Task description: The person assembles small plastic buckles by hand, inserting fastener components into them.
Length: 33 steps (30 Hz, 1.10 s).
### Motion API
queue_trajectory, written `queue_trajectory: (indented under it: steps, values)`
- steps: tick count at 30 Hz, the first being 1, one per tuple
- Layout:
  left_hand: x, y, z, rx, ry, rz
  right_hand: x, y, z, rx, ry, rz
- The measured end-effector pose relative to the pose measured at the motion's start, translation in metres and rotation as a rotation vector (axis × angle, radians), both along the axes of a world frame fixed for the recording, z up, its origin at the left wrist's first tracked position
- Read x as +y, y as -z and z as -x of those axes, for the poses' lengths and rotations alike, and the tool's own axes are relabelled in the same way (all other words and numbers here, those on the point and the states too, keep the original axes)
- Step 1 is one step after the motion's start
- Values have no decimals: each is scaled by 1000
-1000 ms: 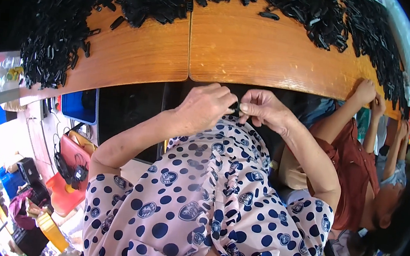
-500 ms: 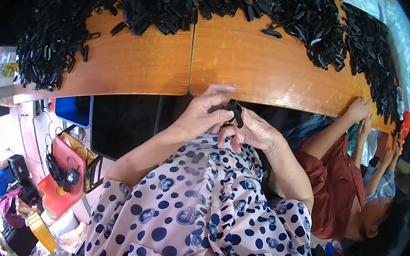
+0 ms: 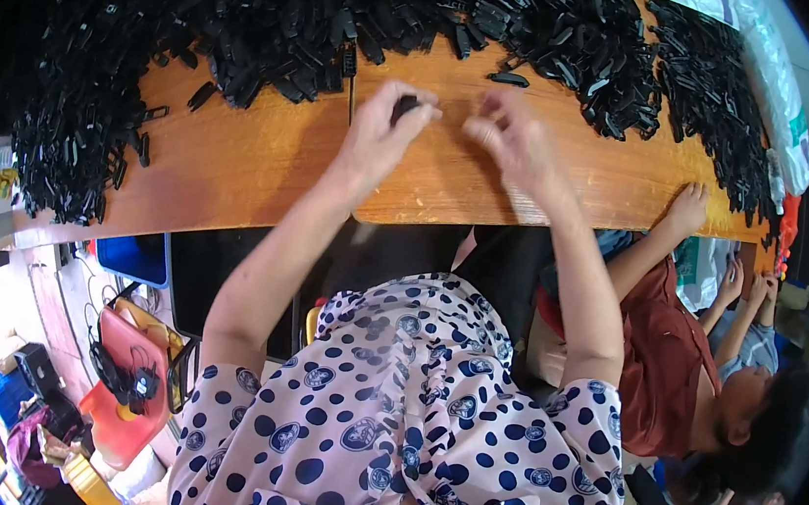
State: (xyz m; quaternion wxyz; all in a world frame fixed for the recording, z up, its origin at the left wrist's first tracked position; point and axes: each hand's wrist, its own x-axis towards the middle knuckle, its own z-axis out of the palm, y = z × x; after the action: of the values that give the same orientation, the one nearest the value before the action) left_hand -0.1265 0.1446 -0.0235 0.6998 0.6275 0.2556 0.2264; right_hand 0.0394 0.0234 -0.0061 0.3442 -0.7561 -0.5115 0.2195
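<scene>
Above the wooden table, my left hand (image 3: 377,138) is closed on a small black plastic piece (image 3: 405,108), pinched between thumb and fingers. My right hand (image 3: 526,150) hovers a little to the right, slightly blurred, its fingers curved and apart with nothing visible in them. Beyond both hands, a large heap of similar black plastic pieces (image 3: 291,19) spreads along the far side of the table. One loose black piece (image 3: 508,79) lies just past my right hand.
The wooden table (image 3: 237,161) has a seam near my left hand. At the right, a co-worker in a dark red shirt (image 3: 655,353) rests a hand on the table edge. Clear plastic bags (image 3: 777,85) lie at the far right. A red chair (image 3: 129,386) stands at the left.
Both my hands have moved forward from near my body to over the table and parted. The black piece both were touching is now in my left hand.
</scene>
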Motion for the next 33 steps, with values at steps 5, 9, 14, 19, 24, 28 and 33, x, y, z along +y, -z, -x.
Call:
queue_trajectory:
  steps: [5, 9, 14, 19, 24, 28, 33]
  values:
    - [50, 13, -80, 345, 11, -669, 33, 12, -53, -847, -53, -54]
    - [53, -5, -112, 586, 58, -1010, 35, 15, -60, -868, -120, 42]
    - [48, 3, -113, 564, 0, -1053, 15, 14, -59, -777, -148, -73]
    - [45, 9, -100, 594, 37, -919, -6, 18, -47, -495, -7, -162]
    - [39, 13, -72, 507, 90, -1005, -13, 28, -32, -250, 182, -356]
    - [15, 9, -41, 241, 173, -550, -26, 22, -5, 582, 259, -312]
    - [-39, -14, -1, 26, 63, -378, -42, 3, 24, 1159, 153, -374]
